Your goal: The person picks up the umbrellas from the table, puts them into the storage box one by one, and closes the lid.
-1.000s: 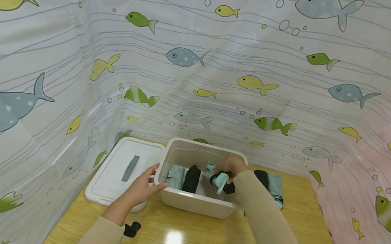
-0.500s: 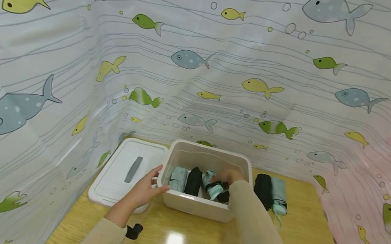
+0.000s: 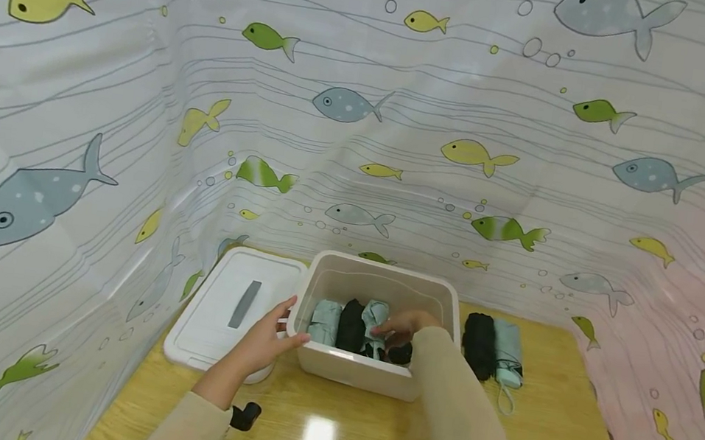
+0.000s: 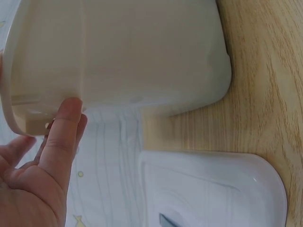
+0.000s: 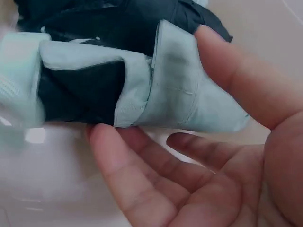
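My left hand point(image 3: 266, 339) grips the left end of a white plastic storage box point(image 3: 358, 377), thumb over its front corner and fingers at the side rim. Inside the box my right hand point(image 3: 409, 322) holds a folded pale blue-green umbrella point(image 3: 375, 317) between thumb and fingers. The right wrist view shows its strap band point(image 5: 175, 71) and a dark part point(image 5: 85, 92) close up. Beside it in the box lie a folded black umbrella point(image 3: 351, 326) and another pale blue-green umbrella point(image 3: 326, 322), side by side.
The white lid point(image 3: 205, 327) with a grey handle lies left of the box. Right of the box, a black folded umbrella point(image 3: 479, 344) and a pale blue-green one point(image 3: 509, 352) with a wrist loop lie on the wooden table point(image 3: 540, 423). A fish-print curtain point(image 3: 437, 186) surrounds the table.
My right hand has lowered the pale blue-green umbrella into the box, and it now lies straighter beside the black one. The left hand stays at the box's rim. The view has shifted slightly.
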`<state>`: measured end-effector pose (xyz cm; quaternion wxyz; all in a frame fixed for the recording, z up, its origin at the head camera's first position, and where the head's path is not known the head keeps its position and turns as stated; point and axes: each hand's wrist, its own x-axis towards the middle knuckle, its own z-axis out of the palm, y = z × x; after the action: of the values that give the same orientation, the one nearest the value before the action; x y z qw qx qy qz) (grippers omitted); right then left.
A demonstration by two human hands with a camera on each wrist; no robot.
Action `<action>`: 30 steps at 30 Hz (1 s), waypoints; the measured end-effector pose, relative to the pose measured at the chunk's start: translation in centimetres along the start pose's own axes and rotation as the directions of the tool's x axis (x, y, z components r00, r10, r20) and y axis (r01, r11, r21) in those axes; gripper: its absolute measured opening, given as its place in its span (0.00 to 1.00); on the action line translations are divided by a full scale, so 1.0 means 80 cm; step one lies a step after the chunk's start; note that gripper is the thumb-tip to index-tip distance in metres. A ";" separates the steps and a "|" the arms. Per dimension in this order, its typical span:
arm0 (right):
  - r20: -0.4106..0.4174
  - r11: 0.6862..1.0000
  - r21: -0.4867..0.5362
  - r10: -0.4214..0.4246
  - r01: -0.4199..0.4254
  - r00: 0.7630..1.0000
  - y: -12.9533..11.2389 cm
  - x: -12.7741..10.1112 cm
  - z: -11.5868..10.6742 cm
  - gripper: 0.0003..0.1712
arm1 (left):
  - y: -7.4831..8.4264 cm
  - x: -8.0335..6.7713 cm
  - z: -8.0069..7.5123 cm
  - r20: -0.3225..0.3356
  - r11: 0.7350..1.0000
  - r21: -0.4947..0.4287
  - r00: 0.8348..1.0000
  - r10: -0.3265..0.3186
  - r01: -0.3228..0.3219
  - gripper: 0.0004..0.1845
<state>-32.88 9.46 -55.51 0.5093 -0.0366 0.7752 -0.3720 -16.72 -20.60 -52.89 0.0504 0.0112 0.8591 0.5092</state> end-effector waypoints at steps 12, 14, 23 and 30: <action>-0.208 0.987 -0.137 0.056 -0.086 0.976 -0.001 -0.005 0.010 0.29 | 0.001 -0.003 0.002 0.006 1.000 0.001 1.000 -0.030 0.030 0.51; -0.209 0.987 -0.140 0.047 -0.077 0.977 -0.002 -0.005 0.011 0.27 | 0.001 -0.003 0.002 0.006 0.999 0.002 0.999 -0.035 0.035 0.51; -0.235 0.984 -0.152 0.056 -0.094 0.970 0.000 -0.009 0.008 0.19 | 0.001 0.000 0.001 -0.005 1.000 0.007 1.000 -0.028 0.028 0.51; -0.207 0.959 -0.269 0.036 -0.092 0.978 0.012 0.001 -0.002 0.24 | -0.001 0.003 0.002 -0.007 0.999 0.016 0.999 -0.031 0.031 0.52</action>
<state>-32.75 10.19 -56.09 0.4305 -0.0446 0.8676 -0.2449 -16.92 -20.49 -53.07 0.0555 -0.0035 0.8633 0.5016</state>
